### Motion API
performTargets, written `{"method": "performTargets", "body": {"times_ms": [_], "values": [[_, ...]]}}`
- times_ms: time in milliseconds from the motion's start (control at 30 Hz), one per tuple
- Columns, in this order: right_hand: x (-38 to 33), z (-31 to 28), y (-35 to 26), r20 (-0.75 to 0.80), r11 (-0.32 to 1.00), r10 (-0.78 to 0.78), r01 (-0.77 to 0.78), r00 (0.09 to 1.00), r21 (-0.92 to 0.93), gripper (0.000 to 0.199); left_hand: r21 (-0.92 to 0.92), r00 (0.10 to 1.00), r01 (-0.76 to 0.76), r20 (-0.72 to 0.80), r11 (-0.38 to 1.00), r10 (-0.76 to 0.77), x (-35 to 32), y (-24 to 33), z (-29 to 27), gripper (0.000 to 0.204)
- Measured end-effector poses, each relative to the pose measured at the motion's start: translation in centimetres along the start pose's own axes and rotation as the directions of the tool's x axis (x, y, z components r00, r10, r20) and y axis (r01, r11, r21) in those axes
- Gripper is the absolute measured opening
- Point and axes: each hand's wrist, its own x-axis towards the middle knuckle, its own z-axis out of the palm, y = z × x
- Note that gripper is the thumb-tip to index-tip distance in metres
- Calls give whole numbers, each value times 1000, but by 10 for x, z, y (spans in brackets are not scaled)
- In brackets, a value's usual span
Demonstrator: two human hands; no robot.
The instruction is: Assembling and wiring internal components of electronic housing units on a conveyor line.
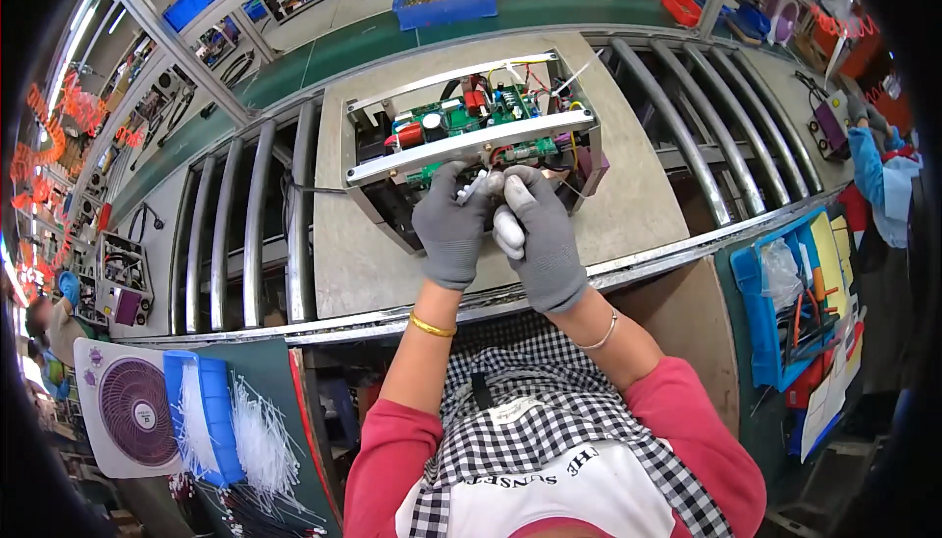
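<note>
An open metal-framed unit point(461, 150) stands in front of me, with a green circuit board point(469, 118) and coloured wires inside. Both my hands wear grey gloves with whitish fingertips and meet at the unit's near side, just below its front rail. My left hand point(451, 232) has its fingers bent and pinched together. Close against it, my right hand point(543, 242) is closed too, its thumb and forefinger at the same spot. Whatever lies between the fingertips is too small and covered to make out. White cable ties point(579, 73) stick up at the unit's right end.
The unit rests on a pale board point(628, 175) between metal rollers point(260, 224). A blue bin point(446, 3) of small parts stands beyond. At lower left are a blue tray point(211, 415), white cable ties point(263, 440) and a fan point(137, 410). A blue tool tray point(770, 303) lies right.
</note>
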Motion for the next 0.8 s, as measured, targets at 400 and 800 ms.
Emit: {"method": "performTargets", "body": {"times_ms": [400,800], "values": [[-6,-18,-18,96,929,-86,114,992,-353,20,78,985,-9,170,997,-4,-5,17,-19,40],[-27,-50,-6,446,185,-140,466,884,-865,17,-78,870,254,453,964,-192,-75,-1,-24,59]]}}
